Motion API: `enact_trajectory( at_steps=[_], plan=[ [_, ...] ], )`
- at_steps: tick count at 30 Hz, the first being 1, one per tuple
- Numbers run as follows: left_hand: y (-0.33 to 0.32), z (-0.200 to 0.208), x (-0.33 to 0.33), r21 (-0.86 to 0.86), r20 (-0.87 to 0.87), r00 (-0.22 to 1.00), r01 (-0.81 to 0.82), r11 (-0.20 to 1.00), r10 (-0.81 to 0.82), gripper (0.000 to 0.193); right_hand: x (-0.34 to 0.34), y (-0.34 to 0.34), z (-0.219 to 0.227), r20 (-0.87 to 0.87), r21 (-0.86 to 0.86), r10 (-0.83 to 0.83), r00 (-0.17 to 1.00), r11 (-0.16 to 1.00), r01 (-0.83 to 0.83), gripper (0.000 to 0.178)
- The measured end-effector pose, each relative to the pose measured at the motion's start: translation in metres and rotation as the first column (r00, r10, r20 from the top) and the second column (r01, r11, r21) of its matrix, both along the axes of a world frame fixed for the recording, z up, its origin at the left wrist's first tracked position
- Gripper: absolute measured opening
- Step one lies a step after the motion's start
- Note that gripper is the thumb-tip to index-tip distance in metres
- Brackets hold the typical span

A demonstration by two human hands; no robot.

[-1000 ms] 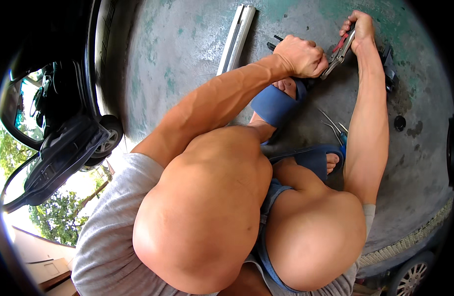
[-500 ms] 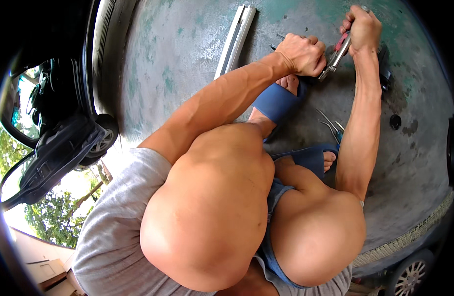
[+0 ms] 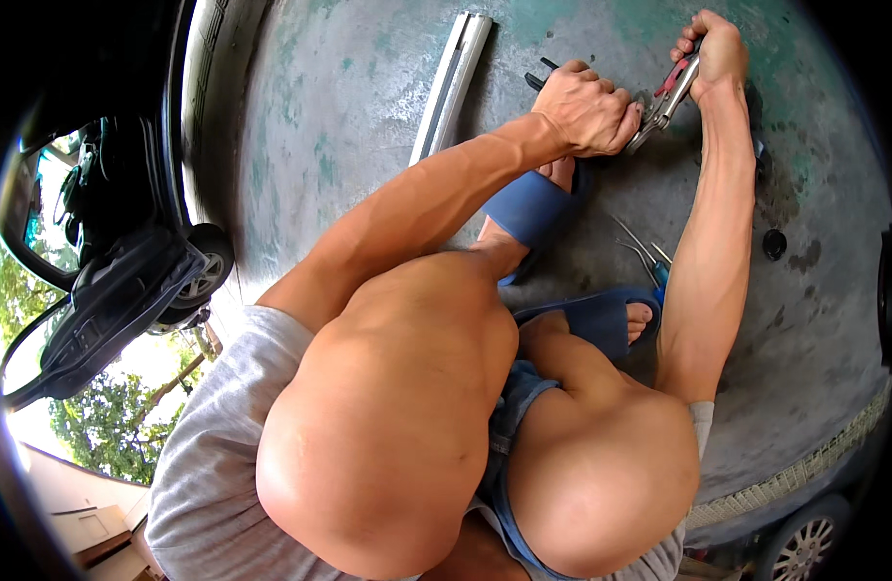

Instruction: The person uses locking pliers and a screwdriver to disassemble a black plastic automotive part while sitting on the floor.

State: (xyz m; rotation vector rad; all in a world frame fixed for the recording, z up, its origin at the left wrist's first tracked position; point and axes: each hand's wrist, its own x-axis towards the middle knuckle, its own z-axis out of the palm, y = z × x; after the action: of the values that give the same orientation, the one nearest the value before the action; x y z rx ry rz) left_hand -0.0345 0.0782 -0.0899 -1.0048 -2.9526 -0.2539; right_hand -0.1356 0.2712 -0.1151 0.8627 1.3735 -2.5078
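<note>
Right hand (image 3: 721,60): pliers (image 3: 671,104) are gripped, fingers curled.
Left hand (image 3: 589,108): fingers are curled; whether anything is pinched cannot be told.

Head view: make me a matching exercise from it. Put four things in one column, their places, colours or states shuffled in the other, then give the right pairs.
Things
1. Locking pliers
2. Slotted metal rail
3. Round disc
4. Slide sandals

Places, colours or states
A. Black, on the floor to the right of the right forearm
B. Blue, worn on the feet
C. Gripped in the right hand
D. Silvery, lying to the left of the left hand

Right pairs: 1-C, 2-D, 3-A, 4-B
</note>
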Motion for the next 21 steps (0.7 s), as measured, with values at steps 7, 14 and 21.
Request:
enact_trajectory(
  at_steps=[7,14,21],
  plan=[
    [0.009,0.025,-0.017,-0.164,0.342,0.929,-0.085,0.983,0.138,0.045,-0.015,0.007,-0.015,0.07,-0.04,0.012,0.997,0.999,-0.009,0.01],
    [0.017,0.026,-0.037,-0.215,0.45,0.872,-0.105,0.971,0.194,0.043,-0.013,0.007,-0.007,-0.071,0.008,0.02,0.997,1.0,-0.019,0.012],
    [0.008,0.02,-0.01,-0.18,0.501,0.848,-0.096,0.979,0.176,0.041,0.064,-0.031,0.064,-0.407,0.285,0.009,0.913,0.951,0.117,0.009]
  ],
)
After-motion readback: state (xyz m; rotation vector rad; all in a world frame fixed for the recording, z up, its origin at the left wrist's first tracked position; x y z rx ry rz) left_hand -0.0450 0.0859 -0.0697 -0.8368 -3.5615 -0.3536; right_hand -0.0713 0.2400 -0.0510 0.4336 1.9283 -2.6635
